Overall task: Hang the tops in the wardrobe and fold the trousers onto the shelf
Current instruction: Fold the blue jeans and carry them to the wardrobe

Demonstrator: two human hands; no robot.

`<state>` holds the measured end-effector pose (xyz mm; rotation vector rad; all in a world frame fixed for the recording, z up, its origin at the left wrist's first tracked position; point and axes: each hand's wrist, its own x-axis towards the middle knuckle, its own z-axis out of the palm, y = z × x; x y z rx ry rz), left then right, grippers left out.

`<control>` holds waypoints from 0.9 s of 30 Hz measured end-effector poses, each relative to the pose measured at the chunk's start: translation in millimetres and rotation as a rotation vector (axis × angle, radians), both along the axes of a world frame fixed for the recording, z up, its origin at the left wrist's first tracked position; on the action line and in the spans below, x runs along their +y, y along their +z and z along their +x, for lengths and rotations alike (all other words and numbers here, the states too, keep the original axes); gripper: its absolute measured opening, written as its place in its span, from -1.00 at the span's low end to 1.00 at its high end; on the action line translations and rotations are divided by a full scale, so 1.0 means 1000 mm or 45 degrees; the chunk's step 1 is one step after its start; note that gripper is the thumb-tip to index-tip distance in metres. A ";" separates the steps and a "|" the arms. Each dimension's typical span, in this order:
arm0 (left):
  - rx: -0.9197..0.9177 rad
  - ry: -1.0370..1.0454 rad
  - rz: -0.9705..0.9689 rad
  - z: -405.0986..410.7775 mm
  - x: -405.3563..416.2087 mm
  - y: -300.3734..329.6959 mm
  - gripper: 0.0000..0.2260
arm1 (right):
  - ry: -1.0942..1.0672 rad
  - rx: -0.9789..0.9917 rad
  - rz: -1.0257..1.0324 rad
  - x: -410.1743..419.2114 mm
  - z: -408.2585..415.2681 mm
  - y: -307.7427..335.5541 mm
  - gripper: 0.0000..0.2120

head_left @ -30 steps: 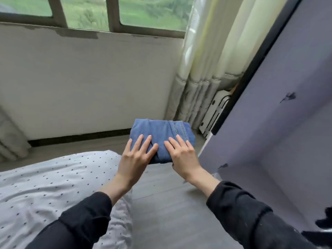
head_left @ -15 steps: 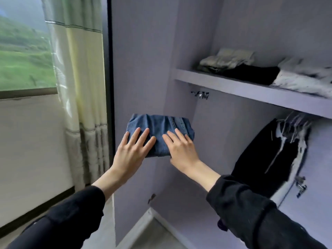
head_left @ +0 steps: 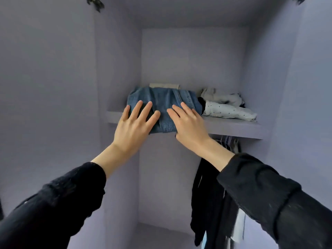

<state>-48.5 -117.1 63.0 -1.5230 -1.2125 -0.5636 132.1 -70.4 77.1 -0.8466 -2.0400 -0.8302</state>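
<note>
Both hands [head_left: 159,123] cover folded jeans' [head_left: 167,101] front edge; thumbs hidden.

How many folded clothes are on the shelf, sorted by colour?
Blue: 1, the folded jeans, under both hands.
Beige: 1, a folded piece behind the jeans.
White: 2, a dotted piece and a plain one above it.
Total: 4 that I can tell apart.

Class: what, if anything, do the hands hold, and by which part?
Folded jeans, held at the near edge between left hand and right hand, fingers flat on top.
</note>
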 end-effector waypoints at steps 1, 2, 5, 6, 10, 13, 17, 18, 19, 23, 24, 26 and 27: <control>-0.002 -0.036 0.018 0.005 0.012 0.008 -0.46 | -0.044 -0.008 -0.003 0.007 0.006 0.010 -0.37; -0.001 -0.082 0.029 0.016 0.034 0.019 -0.46 | -0.119 -0.021 0.000 0.021 0.017 0.021 -0.38; -0.012 -0.174 0.070 0.041 0.085 0.044 -0.47 | -0.258 -0.057 0.002 0.053 0.045 0.050 -0.40; -0.021 -0.188 0.077 0.049 0.098 0.050 -0.45 | -0.277 -0.055 0.022 0.063 0.053 0.057 -0.40; -0.021 -0.252 0.092 0.093 0.169 0.076 -0.35 | -0.426 -0.098 0.052 0.124 0.096 0.082 -0.39; -0.011 -0.261 0.105 0.124 0.229 0.091 -0.33 | -0.497 -0.101 0.091 0.177 0.125 0.096 -0.38; -0.037 -0.243 0.054 0.166 0.307 0.109 -0.27 | -0.652 -0.195 0.034 0.237 0.160 0.122 -0.37; -0.056 -0.252 0.060 0.177 0.326 0.113 -0.26 | -0.683 -0.198 0.020 0.255 0.169 0.128 -0.37; -0.074 -0.263 0.054 0.186 0.342 0.117 -0.25 | -0.707 -0.195 0.011 0.269 0.176 0.132 -0.37; -0.078 -0.251 -0.228 0.214 0.409 0.118 -0.27 | -0.801 -0.160 -0.116 0.335 0.203 0.122 -0.34; -0.076 -0.287 -0.435 0.217 0.424 0.114 -0.28 | -0.819 -0.181 -0.216 0.350 0.208 0.114 -0.34; -0.123 -0.394 -0.910 0.218 0.441 0.105 -0.33 | -0.750 -0.186 -0.562 0.370 0.218 0.097 -0.38; -0.169 -0.460 -1.073 0.218 0.450 0.102 -0.35 | -0.686 -0.147 -0.731 0.378 0.222 0.091 -0.41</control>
